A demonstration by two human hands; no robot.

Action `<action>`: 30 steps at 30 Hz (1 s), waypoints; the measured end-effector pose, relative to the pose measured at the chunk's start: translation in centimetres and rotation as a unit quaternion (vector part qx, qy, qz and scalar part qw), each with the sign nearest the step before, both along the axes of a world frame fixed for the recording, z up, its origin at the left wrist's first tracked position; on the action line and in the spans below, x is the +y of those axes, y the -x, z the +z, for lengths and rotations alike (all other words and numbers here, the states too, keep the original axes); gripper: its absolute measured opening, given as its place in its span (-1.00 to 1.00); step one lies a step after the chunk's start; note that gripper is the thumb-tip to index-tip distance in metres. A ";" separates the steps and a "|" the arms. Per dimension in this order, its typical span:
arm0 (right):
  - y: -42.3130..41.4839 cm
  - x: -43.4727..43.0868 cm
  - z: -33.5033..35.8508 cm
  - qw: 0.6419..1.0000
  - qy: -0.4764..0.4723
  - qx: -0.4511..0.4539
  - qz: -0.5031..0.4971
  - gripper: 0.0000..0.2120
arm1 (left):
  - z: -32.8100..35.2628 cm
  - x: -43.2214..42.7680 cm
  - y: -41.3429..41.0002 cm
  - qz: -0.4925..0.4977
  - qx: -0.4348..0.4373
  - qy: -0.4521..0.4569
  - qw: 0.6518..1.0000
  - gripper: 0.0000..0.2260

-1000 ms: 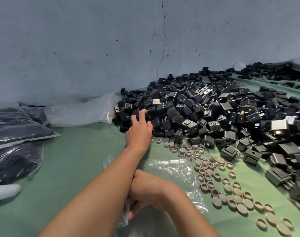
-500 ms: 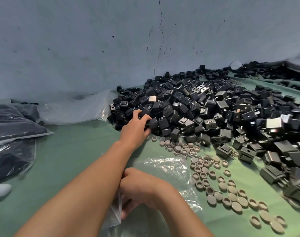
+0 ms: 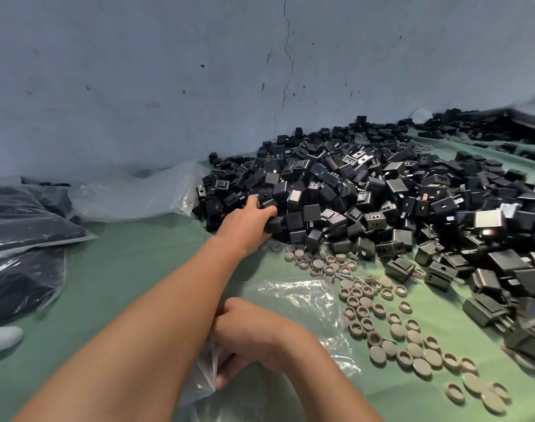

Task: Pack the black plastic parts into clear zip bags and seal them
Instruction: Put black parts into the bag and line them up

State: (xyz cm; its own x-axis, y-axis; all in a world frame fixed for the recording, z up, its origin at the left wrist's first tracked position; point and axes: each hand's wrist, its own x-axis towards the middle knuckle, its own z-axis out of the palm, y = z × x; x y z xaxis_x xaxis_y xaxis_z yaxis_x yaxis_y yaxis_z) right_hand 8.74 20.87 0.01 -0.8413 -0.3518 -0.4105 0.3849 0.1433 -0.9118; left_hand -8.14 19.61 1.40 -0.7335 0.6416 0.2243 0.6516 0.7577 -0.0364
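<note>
Black plastic parts [image 3: 366,193] lie in a pile against the wall. Left hand [image 3: 244,223] curls its grip round a few at the pile's near-left edge. Right hand [image 3: 254,336] pinches the mouth of the clear zip bag [image 3: 296,300], near side of pile. Bag looks empty, unsealed. Filled bags [image 3: 16,226] left of pile: some done, most left.

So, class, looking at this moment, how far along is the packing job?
Done: filled bags lie at the left. In hand: the left hand grips black parts at the edge of the pile; the right hand holds a clear zip bag, apparently empty. Left: that large pile, unpacked.
</note>
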 end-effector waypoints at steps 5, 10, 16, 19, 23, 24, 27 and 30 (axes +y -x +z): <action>0.2 0.0 -0.1 1.000 0.010 -0.007 -0.007 -0.77 | 0.3 -1.1 0.4 -0.011 -0.031 -0.108 0.994 -0.95; -0.4 0.0 0.6 1.000 0.009 0.001 0.001 -0.86 | 1.4 -4.0 -0.3 0.068 -0.236 -0.426 0.871 -0.87; -1.9 -0.4 1.7 0.992 -0.080 0.085 -0.054 -0.84 | 4.7 -11.3 -6.9 0.018 -0.572 -0.696 0.433 -0.75; -3.2 -2.0 2.0 0.976 -0.132 0.159 -0.073 -0.80 | 5.8 -15.7 -12.4 0.006 -0.608 -0.723 0.328 -0.74; -5.5 -4.5 1.7 0.963 -0.171 0.201 -0.056 -0.84 | 6.1 -19.2 -18.7 0.023 -0.606 -0.745 0.276 -0.77; -6.0 -5.0 1.5 0.957 -0.191 0.212 -0.053 -0.79 | 6.0 -19.8 -19.8 0.029 -0.608 -0.747 0.268 -0.77; -7.1 -6.1 1.2 0.943 -0.228 0.236 -0.048 -0.66 | 5.3 -21.3 -22.1 0.040 -0.615 -0.746 0.252 -0.73; -7.7 -7.0 1.2 0.950 -0.205 0.231 -0.048 -0.59 | 4.8 -21.8 -22.9 0.047 -0.589 -0.772 0.236 -0.65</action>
